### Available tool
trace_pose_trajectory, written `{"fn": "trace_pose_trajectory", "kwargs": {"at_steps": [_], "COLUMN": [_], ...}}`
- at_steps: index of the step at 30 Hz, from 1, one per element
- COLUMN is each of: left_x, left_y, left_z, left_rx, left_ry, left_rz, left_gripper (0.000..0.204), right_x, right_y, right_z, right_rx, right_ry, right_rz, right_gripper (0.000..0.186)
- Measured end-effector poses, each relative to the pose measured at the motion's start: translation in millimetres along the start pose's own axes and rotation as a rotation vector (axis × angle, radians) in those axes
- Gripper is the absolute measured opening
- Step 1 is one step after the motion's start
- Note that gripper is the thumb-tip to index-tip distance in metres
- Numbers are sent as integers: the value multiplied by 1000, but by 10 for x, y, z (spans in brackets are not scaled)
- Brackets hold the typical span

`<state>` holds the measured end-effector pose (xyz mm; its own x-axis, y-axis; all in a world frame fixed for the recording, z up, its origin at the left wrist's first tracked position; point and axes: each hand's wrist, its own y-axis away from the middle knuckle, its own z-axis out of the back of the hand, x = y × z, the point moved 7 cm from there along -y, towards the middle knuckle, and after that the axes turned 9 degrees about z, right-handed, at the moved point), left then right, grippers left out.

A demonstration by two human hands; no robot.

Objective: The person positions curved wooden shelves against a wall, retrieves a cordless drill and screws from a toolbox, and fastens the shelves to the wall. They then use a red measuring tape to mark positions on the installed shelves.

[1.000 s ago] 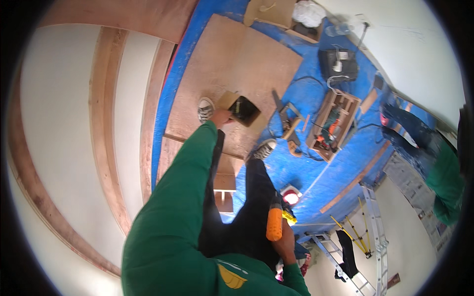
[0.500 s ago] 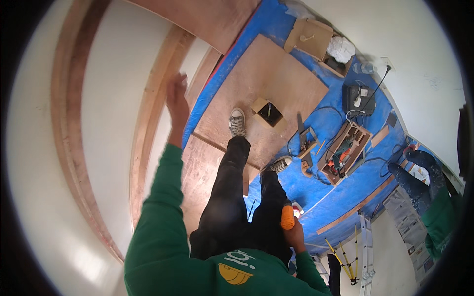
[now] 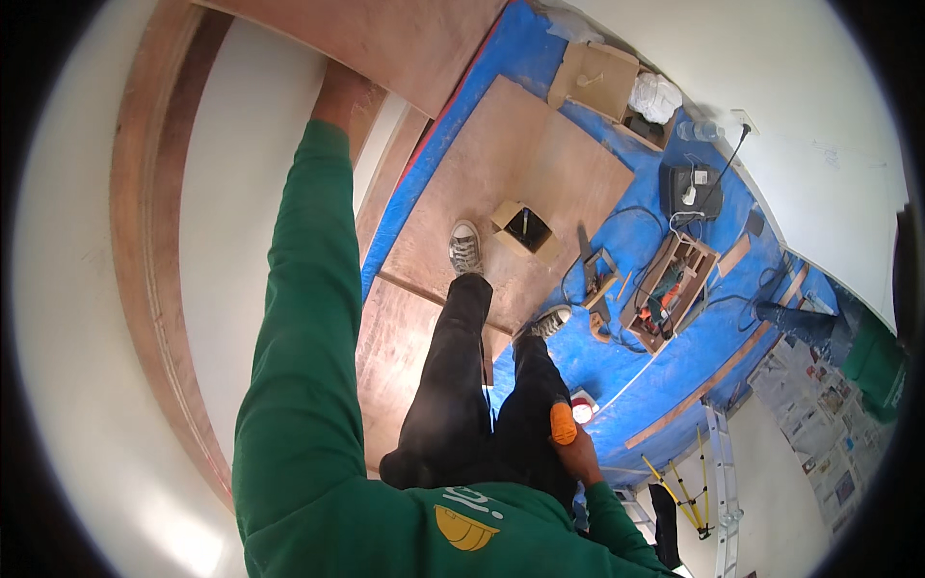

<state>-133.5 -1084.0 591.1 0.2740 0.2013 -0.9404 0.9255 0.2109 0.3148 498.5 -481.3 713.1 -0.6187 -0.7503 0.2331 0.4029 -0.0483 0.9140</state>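
Observation:
My left arm in a green sleeve reaches up and forward. My left hand (image 3: 335, 93) rests against a narrow wooden strip (image 3: 385, 169) that runs along the white wall, below a large brown wooden panel (image 3: 385, 39). Whether its fingers grip the strip is unclear. My right hand (image 3: 581, 455) hangs low beside my right leg, shut on an orange-handled tool (image 3: 563, 423). I stand in dark trousers and grey sneakers on plywood sheets (image 3: 525, 159).
A small open cardboard box (image 3: 523, 229) sits by my left foot. On the blue floor covering (image 3: 665, 371) lie a wooden tool tray (image 3: 670, 289), a black case (image 3: 689, 188), cables and a cardboard box (image 3: 595, 77). A ladder (image 3: 723, 482), newspapers (image 3: 819, 414) and another person's green sleeve (image 3: 877, 361) are at right.
My left arm swung up from the small box on the floor toward the wall and now rests on the wooden strip. My right hand stayed low with the orange tool.

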Motion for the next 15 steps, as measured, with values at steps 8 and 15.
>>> {"fn": "trace_pose_trajectory", "kwargs": {"at_steps": [8,15], "left_x": [460,875], "left_y": [349,3807], "left_z": [143,1465], "left_rx": [-16,-472], "left_ry": [58,-125], "left_rz": [71,160], "left_gripper": [53,56], "right_x": [172,-86], "right_y": [-70,77], "right_z": [77,212], "right_rx": [28,5], "right_ry": [-62,-14], "right_rz": [27,91], "right_gripper": [49,57]}}
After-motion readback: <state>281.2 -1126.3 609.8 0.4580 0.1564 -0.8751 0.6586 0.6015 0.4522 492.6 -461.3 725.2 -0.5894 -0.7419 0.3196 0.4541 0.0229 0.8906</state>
